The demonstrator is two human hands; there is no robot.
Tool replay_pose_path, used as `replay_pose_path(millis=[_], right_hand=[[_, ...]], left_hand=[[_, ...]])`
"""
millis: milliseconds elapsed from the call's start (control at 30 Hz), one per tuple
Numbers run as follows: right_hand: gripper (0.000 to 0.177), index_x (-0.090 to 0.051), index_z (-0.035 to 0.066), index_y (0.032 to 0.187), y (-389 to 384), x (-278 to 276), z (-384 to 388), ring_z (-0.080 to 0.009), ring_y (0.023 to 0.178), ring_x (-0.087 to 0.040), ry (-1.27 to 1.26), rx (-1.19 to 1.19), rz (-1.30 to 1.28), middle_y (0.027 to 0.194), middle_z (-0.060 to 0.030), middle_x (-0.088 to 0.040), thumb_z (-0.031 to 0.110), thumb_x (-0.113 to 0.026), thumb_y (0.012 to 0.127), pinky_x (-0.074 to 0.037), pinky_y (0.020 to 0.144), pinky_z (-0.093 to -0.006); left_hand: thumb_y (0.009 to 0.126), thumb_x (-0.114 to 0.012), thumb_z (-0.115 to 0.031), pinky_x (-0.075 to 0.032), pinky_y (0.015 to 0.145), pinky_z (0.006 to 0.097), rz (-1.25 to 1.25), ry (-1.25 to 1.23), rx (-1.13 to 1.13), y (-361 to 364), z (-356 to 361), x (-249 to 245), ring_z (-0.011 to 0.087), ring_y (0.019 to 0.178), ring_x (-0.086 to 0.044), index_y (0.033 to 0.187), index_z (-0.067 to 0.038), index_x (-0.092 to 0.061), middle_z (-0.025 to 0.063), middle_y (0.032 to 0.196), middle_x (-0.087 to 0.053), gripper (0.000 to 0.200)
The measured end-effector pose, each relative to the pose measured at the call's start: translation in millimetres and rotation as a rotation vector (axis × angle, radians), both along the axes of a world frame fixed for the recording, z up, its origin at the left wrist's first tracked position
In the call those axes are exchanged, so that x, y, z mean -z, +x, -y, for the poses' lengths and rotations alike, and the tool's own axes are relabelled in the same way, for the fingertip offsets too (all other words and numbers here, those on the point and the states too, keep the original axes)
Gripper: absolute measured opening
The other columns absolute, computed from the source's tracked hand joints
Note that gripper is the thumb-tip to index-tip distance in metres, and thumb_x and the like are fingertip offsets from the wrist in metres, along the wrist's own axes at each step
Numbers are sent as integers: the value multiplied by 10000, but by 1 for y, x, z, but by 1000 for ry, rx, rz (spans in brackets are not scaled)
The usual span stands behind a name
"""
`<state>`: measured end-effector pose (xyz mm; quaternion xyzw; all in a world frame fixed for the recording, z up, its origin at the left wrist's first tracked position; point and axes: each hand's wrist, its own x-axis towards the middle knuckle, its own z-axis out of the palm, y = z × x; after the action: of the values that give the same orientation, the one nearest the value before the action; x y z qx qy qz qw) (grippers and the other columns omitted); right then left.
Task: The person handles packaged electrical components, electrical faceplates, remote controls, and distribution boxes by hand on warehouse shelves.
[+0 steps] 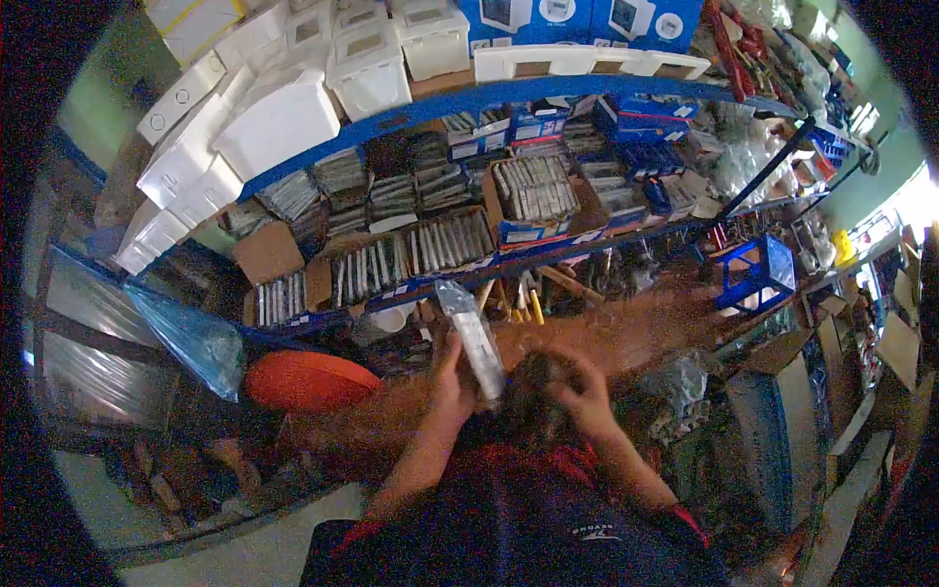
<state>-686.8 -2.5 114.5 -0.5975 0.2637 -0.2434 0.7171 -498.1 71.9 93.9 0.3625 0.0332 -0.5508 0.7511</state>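
Note:
A long white packet in clear plastic (476, 342) stands tilted in front of me, its loose plastic end pointing at the shelf. My left hand (453, 383) is wrapped round its lower side. To the right, my right hand (585, 393) is raised with bent fingers, thumb and forefinger apart, and nothing shows between them. A dark, blurred shape (536, 386) lies between my two hands, close to the right fingertips.
Ahead, a blue-edged shelf (391, 296) holds cardboard boxes of similar packets (367, 262). White plastic bins (367, 73) line the shelf above. A red round object (308, 380) sits at left, a blue stool (758, 274) at right on the brown floor (641, 338). Cardboard (895, 352) leans far right.

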Motion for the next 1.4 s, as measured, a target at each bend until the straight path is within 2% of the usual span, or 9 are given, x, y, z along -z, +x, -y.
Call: replay_pose_path(millis=[67, 300, 433, 633, 833, 1033, 1133, 1267, 1400], right_hand=[[605, -380, 22, 1300, 5, -23, 9, -235, 1156, -462, 364, 193, 295, 1255, -125, -487, 54, -649, 759, -363, 985, -350], [557, -401, -7, 1271, 42, 11, -11, -204, 1084, -500, -323, 78, -117, 1169, -125, -529, 71, -643, 775, -401, 923, -338], [419, -510, -36, 1154, 42, 18, -5, -153, 831, -598, 102, 69, -122, 944, -73, -633, 100, -663, 789, -486, 742, -291], [296, -611, -16, 977, 55, 21, 3, -157, 715, -612, -478, -38, -371, 781, -97, -653, 216, -668, 803, -495, 679, -338], [252, -601, -16, 1014, 51, -20, 11, -275, 848, -635, -303, 552, -417, 930, -156, -655, 187, -559, 870, -482, 767, -373], [391, -443, -21, 1239, 111, -20, -1, -336, 1216, -420, -764, 234, -206, 1299, -186, -452, 89, -458, 864, -306, 1029, -379], [468, -438, 2, 1268, 146, -2, -17, -332, 1214, -423, -1261, 23, -452, 1357, -160, -395, 68, -483, 807, -328, 1021, -412], [456, -518, 57, 1197, 162, 23, -46, -313, 1182, -461, -1353, -271, -357, 1285, -111, -490, 65, -524, 742, -357, 1002, -422], [390, -565, 87, 1128, 186, 38, -50, -340, 953, -583, -896, -419, -516, 1088, -173, -591, 130, -579, 741, -473, 823, -436]], left_hand=[[874, -575, -245, -446, 881, 364, 317, 51, -80, -6, 2, -2, 252, 1028, -540, 1247, -48, -429, 117, 1121, -553, 447], [761, -716, -153, -387, 931, 338, 717, 176, 0, -16, -4, 5, 200, 1044, -505, 1185, -26, -464, 75, 1094, -547, 509], [857, -605, -265, -357, 967, 335, 569, 107, 204, 7, -21, -5, 214, 1093, -492, 1273, -53, -405, 85, 1222, -495, 508], [910, -372, -508, -448, 878, 400, 55, 33, 118, -1, -14, 60, 265, 1025, -557, 1255, -57, -440, 100, 1182, -550, 572], [891, -411, -523, -342, 996, 426, -58, -78, 203, 14, -8, 27, 257, 1215, -399, 1352, -92, -291, 92, 1336, -396, 643], [908, -450, -439, -278, 1044, 397, 297, 105, 118, 23, -3, 67, 226, 1329, -216, 1392, -93, -210, 90, 1431, -239, 642], [908, -445, -444, -327, 1002, 391, 152, 235, 138, 55, -16, 28, 237, 1230, -372, 1350, -96, -325, 86, 1357, -371, 575], [911, -471, -405, -418, 906, 383, 124, 171, -36, 117, -20, 55, 242, 1091, -495, 1254, -68, -411, 104, 1196, -509, 485], [903, -497, -384, -447, 885, 398, 393, 154, -103, 172, -25, 47, 251, 1091, -508, 1265, -87, -405, 101, 1197, -516, 477]])
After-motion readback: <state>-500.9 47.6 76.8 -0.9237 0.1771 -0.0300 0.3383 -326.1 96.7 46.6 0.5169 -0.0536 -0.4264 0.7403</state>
